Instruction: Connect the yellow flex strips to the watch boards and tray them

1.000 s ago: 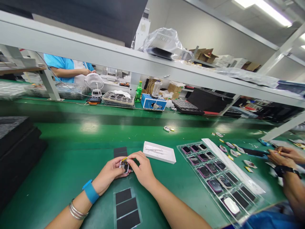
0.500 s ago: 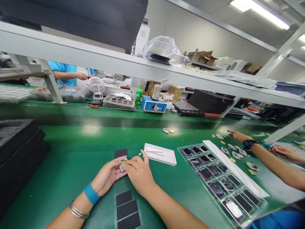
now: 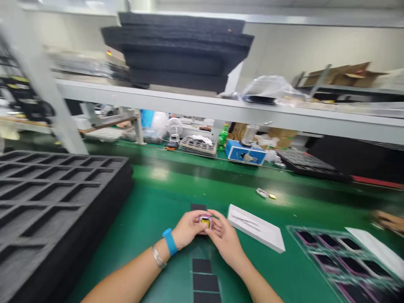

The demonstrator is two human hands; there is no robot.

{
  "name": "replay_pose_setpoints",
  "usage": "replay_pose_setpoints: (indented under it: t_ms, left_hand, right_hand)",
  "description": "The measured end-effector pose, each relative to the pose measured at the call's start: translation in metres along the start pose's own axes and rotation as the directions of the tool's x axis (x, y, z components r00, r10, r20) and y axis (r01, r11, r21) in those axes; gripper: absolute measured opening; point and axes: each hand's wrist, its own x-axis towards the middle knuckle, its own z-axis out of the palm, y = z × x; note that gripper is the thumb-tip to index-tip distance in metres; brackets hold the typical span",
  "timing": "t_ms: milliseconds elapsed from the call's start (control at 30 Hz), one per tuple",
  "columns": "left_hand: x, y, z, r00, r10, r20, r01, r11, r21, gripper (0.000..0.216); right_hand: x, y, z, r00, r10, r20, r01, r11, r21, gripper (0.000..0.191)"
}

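- The left hand's fingers (image 3: 193, 223) curl around the left side of a small square device (image 3: 205, 221), and the right hand's fingers (image 3: 215, 221) close on its right side, so both hands are holding it between them at close quarters.
- The device sits between the two sets of fingertips with its top face showing: a pale, pinkish frame around a yellow patch. Motion blur hides the finer detail.
- The left hand (image 3: 189, 229) and right hand (image 3: 225, 240) meet just above the bench (image 3: 164, 210), a green-topped surface.
- A blue wristband (image 3: 169, 241) and a silver bangle (image 3: 158, 257) circle the left wrist.
- A black square pad (image 3: 198, 207) lies just beyond the hands, and a column of similar black pads (image 3: 202, 277) lies nearer the person, below the hands.
- To the right, a white tray (image 3: 255, 227) holding slim tweezers (image 3: 245, 222) sits near the right hand.
- Farther right is a clear tray (image 3: 344, 265) of dark-screened pieces in pink-edged slots, with a white strip (image 3: 375, 251) along it.
- A co-worker's blurred hand (image 3: 389, 221) shows at the right edge, well apart from the person's hands.
- A large black foam tray (image 3: 57, 210) with cut-out pockets fills the bench's left side.
- Across the bench stand a blue box (image 3: 245, 152) and a green bottle (image 3: 223, 137), beneath a shelf (image 3: 221, 109) carrying stacked black foam (image 3: 176, 50).
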Motion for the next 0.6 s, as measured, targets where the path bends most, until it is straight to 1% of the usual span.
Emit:
replay_pose_setpoints:
  t_ms: [67, 133, 167, 233, 267, 300, 333, 367, 400, 433, 467, 500, 533, 567, 600]
  left_hand:
    - [-0.007, 0.012, 0.003, 0.998, 0.048, -0.042, -0.046, 0.998, 0.045, 0.048]
    - [-0.028, 0.031, 0.004, 0.99, 0.102, -0.095, -0.096, 0.993, 0.069, 0.051]
    - [-0.044, 0.042, 0.003, 0.983, 0.136, -0.12, -0.128, 0.989, 0.067, 0.052]
    - [-0.088, 0.067, -0.002, 0.967, 0.206, -0.151, -0.203, 0.979, 0.037, 0.051]
    - [-0.112, 0.08, -0.006, 0.957, 0.245, -0.154, -0.237, 0.969, 0.07, 0.048]
    - [-0.137, 0.093, -0.012, 0.935, 0.302, -0.187, -0.27, 0.946, 0.178, 0.046]
    - [-0.159, 0.105, -0.019, 0.889, 0.391, -0.239, -0.293, 0.886, 0.359, 0.044]
    - [-0.179, 0.117, -0.027, 0.819, 0.494, -0.291, -0.256, 0.769, 0.585, 0.041]
    - [-0.195, 0.129, -0.036, 0.742, 0.599, -0.302, -0.156, 0.592, 0.791, 0.039]
    - [-0.207, 0.139, -0.046, 0.652, 0.697, -0.297, -0.02, 0.408, 0.913, 0.038]
    - [-0.215, 0.149, -0.055, 0.586, 0.758, -0.285, 0.13, 0.26, 0.957, 0.038]
    - [-0.22, 0.158, -0.065, 0.561, 0.783, -0.269, 0.262, 0.14, 0.955, 0.039]
    - [-0.222, 0.166, -0.076, 0.564, 0.783, -0.263, 0.365, 0.049, 0.93, 0.04]
    - [-0.224, 0.173, -0.086, 0.59, 0.761, -0.27, 0.442, -0.025, 0.897, 0.04]
    - [-0.224, 0.177, -0.096, 0.625, 0.727, -0.283, 0.493, -0.087, 0.866, 0.039]
  right_hand:
    - [0.0, 0.002, -0.002, 1.0, -0.019, 0.001, 0.019, 0.999, -0.038, 0.055]
    - [-0.001, 0.004, -0.004, 0.999, -0.037, 0.038, 0.042, 0.99, -0.137, 0.059]
    - [-0.001, 0.005, -0.005, 0.997, -0.042, 0.06, 0.054, 0.978, -0.201, 0.058]
    - [-0.001, 0.007, -0.007, 0.996, -0.03, 0.084, 0.055, 0.945, -0.322, 0.053]
    - [-0.001, 0.008, -0.008, 0.996, -0.01, 0.084, 0.04, 0.929, -0.368, 0.05]
    - [-0.001, 0.009, -0.008, 0.997, 0.016, 0.077, 0.017, 0.915, -0.403, 0.048]
    - [0.0, 0.01, -0.009, 0.997, 0.041, 0.068, -0.008, 0.904, -0.427, 0.047]
    - [0.0, 0.01, -0.009, 0.997, 0.06, 0.058, -0.029, 0.895, -0.444, 0.046]
    - [0.0, 0.011, -0.009, 0.996, 0.072, 0.05, -0.042, 0.889, -0.457, 0.045]
    - [0.001, 0.011, -0.009, 0.996, 0.078, 0.045, -0.048, 0.884, -0.466, 0.044]
    - [0.001, 0.012, -0.009, 0.996, 0.077, 0.041, -0.049, 0.881, -0.471, 0.043]
    - [0.002, 0.012, -0.009, 0.997, 0.074, 0.038, -0.047, 0.879, -0.474, 0.042]
    - [0.003, 0.012, -0.009, 0.997, 0.068, 0.036, -0.043, 0.879, -0.474, 0.042]
    - [0.004, 0.012, -0.008, 0.998, 0.058, 0.032, -0.036, 0.881, -0.472, 0.041]
    - [0.005, 0.012, -0.008, 0.999, 0.048, 0.026, -0.03, 0.883, -0.469, 0.04]
